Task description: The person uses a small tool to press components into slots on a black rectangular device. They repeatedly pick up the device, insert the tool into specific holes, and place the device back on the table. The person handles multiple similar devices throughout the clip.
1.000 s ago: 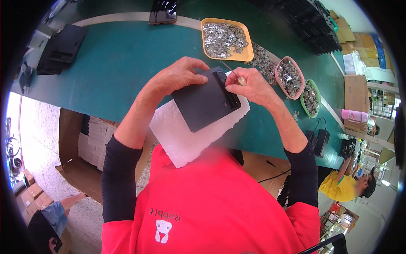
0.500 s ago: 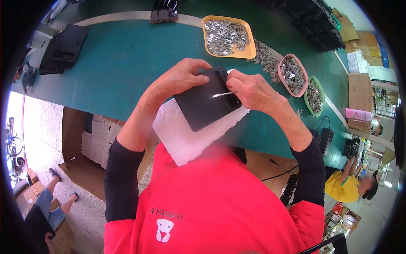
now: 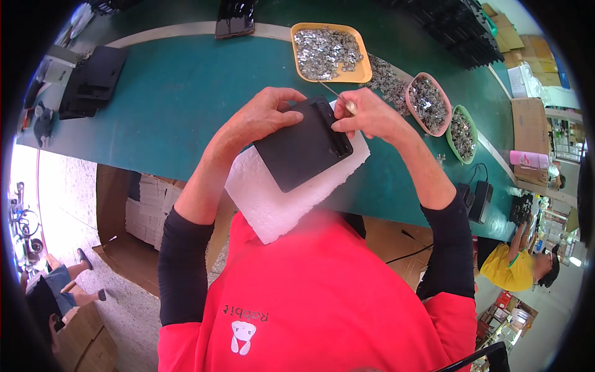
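My left hand [image 3: 268, 116] grips the upper left edge of a flat black plastic panel [image 3: 291, 149], thumb on top and fingers going out of sight beneath it. A raised, slotted strip runs along the panel's right side. Under the panel lies a white foam sheet [image 3: 273, 214], tilted at the table's near edge. Beside the slotted strip, my right hand [image 3: 372, 115] is closed on a thin metal rod tool [image 3: 331, 92]. The rod slants up and left toward the yellow tray [image 3: 365, 75], apart from the panel. Its exact kind cannot be made out.
Small metal clips fill the yellow tray, a pink basket [image 3: 447, 118] and a green basket [image 3: 473, 139]; a loose clip pile [image 3: 387, 84] lies between. Black panels [image 3: 93, 80] rest at the far left, a glossy black piece [image 3: 235, 18] at the back. Other people are at both sides.
My right hand has lifted slightly and turned, swinging the rod tool from across the panel's strip to pointing away past its far edge. My left hand and the panel stay nearly in place.
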A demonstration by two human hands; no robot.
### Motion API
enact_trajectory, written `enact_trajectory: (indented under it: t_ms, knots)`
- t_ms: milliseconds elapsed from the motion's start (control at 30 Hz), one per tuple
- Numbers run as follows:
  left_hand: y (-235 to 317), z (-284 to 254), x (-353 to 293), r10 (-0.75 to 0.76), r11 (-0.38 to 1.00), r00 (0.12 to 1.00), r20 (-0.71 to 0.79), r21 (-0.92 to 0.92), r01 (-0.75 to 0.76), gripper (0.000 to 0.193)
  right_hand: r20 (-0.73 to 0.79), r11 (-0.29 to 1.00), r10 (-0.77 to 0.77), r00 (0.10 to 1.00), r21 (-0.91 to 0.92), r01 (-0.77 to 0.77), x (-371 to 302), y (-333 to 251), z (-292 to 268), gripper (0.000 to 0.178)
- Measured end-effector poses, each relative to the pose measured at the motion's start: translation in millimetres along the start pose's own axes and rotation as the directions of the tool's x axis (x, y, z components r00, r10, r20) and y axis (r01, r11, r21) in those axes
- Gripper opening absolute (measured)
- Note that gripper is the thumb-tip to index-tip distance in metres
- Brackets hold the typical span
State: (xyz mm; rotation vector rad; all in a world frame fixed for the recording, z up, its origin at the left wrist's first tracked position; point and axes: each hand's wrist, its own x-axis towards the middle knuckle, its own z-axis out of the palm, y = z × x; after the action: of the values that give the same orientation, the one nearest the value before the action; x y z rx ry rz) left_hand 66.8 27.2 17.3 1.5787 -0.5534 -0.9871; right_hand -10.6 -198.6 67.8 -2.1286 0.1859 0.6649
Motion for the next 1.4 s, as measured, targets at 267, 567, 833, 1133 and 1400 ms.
enact_trajectory:
  t_ms: [267, 567, 833, 1133, 1400]
  knots:
    - [19, 5, -19, -0.045, 0.998, 0.997, -0.067, -0.052, 0.041, 0.029, -0.269, 0.954, -0.288, 0.919, -0.161, 0.252, -22, 14, 2, 0.023]
    - [-14, 61, -62, 0.117, 0.987, 0.844, -0.523, 0.155, -0.041, 0.030, -0.326, 0.836, -0.408, 0.853, -0.510, 0.205, -79, 10, 41, 0.026]
    - [6, 80, -67, 0.581, 0.554, 0.687, -0.435, 0.831, 0.057, 0.045, -0.344, 0.789, -0.462, 0.817, -0.581, 0.202, -72, 22, 58, 0.030]
    - [-3, 63, -20, 0.287, 0.851, 0.802, -0.523, 0.524, 0.037, 0.024, -0.329, 0.685, -0.531, 0.781, -0.709, 0.167, -68, 23, 60, 0.038]
    - [-6, 68, -19, 0.327, 0.807, 0.811, -0.485, 0.590, 0.028, 0.022, -0.331, 0.693, -0.544, 0.771, -0.695, 0.191, -65, 29, 66, 0.038]
